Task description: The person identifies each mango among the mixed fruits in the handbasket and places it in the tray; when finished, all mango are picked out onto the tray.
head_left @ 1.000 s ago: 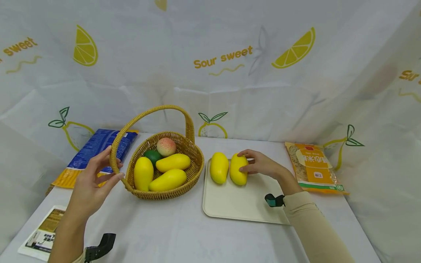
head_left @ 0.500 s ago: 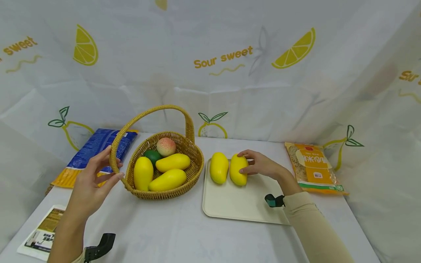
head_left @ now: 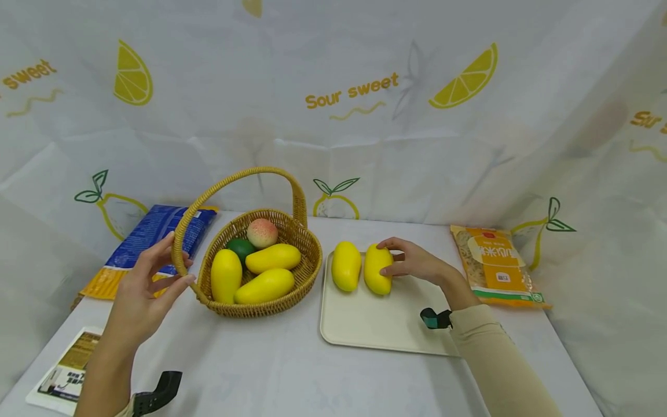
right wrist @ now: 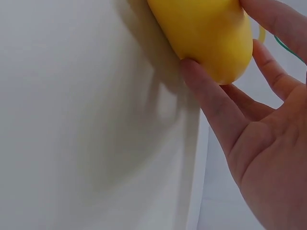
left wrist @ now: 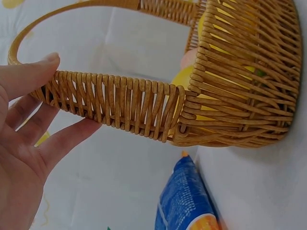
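My left hand (head_left: pixel 143 292) pinches the handle (head_left: pixel 183 246) of a wicker basket (head_left: pixel 260 310) near its left foot; in the left wrist view thumb and fingers lie on either side of the woven strip. Inside the basket are several yellow mangoes (head_left: pixel 268 286), a dark green fruit (head_left: pixel 241 249) and a pinkish peach (head_left: pixel 263 233). My right hand (head_left: pixel 417 260) holds another mango (head_left: pixel 377 271) on a cream tray (head_left: pixel 375 324), thumb and fingers around its right side. In the right wrist view that mango (right wrist: pixel 206 33) shows only its end. A second mango (head_left: pixel 346 266) lies beside it.
A blue and orange bag (head_left: pixel 151 234) lies behind the left hand. An orange bag of grains (head_left: pixel 497 263) sits right of the tray. A white and brown packet (head_left: pixel 65 376) lies at the front left. A printed white curtain (head_left: pixel 365 162) hangs behind the table.
Both hands keep their places on the basket handle and the mango. The whole head view has shifted very slightly; nothing else visibly differs.
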Motion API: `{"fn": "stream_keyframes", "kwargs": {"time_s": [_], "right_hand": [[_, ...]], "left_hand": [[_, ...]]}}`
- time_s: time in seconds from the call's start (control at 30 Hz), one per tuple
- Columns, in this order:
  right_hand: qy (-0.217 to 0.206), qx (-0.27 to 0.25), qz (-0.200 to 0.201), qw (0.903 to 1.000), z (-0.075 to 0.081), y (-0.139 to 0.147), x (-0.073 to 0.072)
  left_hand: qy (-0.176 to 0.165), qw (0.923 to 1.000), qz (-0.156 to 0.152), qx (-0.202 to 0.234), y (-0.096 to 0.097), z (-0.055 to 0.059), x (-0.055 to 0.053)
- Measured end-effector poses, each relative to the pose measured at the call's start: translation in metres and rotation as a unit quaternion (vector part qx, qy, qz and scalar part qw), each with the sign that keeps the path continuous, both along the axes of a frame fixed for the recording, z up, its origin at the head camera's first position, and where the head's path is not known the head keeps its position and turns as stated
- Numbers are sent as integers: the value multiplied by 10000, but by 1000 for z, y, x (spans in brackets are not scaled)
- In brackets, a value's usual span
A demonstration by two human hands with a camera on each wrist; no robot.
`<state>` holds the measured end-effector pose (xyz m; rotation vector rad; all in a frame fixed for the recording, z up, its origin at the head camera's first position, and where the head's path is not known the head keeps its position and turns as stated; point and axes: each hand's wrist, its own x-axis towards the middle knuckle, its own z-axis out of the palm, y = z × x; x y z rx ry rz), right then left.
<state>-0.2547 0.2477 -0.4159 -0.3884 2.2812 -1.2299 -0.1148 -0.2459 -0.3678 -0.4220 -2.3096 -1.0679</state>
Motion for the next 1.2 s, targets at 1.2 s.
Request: {"fn": "stream_keyframes", "kwargs": {"time_s": [1.2], "right_hand": [[343,450,-7,9984,14,3,-3]], "left_hand": [[-77,10000,12,23,-1,0,-1]]}}
